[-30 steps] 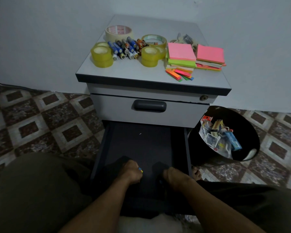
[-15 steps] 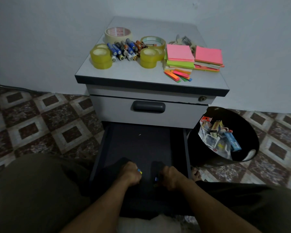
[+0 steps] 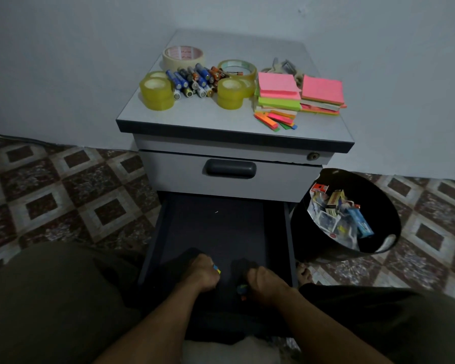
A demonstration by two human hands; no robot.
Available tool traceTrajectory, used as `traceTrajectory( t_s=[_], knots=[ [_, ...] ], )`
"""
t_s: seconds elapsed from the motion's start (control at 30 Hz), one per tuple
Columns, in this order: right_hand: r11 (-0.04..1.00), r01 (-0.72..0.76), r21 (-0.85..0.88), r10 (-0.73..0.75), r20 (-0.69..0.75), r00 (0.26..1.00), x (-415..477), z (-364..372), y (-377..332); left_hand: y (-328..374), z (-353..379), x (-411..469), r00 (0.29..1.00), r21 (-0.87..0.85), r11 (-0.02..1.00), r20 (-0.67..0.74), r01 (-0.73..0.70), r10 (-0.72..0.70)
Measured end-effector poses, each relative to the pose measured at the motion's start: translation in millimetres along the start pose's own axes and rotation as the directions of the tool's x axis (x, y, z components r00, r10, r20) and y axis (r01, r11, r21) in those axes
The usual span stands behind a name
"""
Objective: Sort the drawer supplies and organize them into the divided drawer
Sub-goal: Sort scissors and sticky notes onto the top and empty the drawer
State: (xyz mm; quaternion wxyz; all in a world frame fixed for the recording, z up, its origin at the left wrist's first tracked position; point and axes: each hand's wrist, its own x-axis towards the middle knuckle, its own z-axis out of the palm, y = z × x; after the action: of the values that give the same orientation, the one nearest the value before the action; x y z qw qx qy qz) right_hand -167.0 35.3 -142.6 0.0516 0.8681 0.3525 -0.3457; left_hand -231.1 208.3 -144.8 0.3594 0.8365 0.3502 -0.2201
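Note:
The lower dark drawer [image 3: 216,227] of a grey cabinet stands pulled out, its floor mostly bare. My left hand [image 3: 204,273] is fisted low in the drawer's near end, with small blue and yellow bits [image 3: 216,269] showing between its fingers. My right hand [image 3: 263,282] is curled beside it over small coloured pieces [image 3: 242,289] on the drawer floor. On the cabinet top [image 3: 202,119] lie yellow tape rolls [image 3: 156,94], a pile of batteries [image 3: 195,80] and stacks of pink and green sticky notes [image 3: 279,93].
A black bin [image 3: 378,206] holding torn packaging stands on the tiled floor right of the drawer. The upper drawer with a dark handle [image 3: 231,168] is closed. My knees flank the open drawer. A bare foot [image 3: 304,273] shows by the bin.
My right hand has slid a little to the left and toward me inside the drawer, and coloured pieces now show at its fingertips. My left hand has barely moved.

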Motion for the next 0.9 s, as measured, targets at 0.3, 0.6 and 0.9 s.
traceTrajectory(
  t_s=[0.3, 0.6, 0.9],
  knots=[
    [0.973, 0.1, 0.206, -0.043, -0.265, 0.963, 6.7, -4.4, 1.2, 2.0, -3.7, -3.8, 1.0, -0.018, 1.0, -0.004, 0.0, 0.0],
    [0.952, -0.058, 0.301, 0.094, -0.107, 0.99, 8.6, -22.5, 0.4, 2.0, -6.9, -4.7, 1.0, -0.025, 1.0, -0.024, 0.014, -0.014],
    [0.99, 0.061, 0.126, -0.029, -0.236, 0.971, 3.9, -8.7, -4.0, 1.0, -7.5, -5.7, 0.999, -0.045, 0.999, -0.026, 0.018, -0.019]
  ],
)
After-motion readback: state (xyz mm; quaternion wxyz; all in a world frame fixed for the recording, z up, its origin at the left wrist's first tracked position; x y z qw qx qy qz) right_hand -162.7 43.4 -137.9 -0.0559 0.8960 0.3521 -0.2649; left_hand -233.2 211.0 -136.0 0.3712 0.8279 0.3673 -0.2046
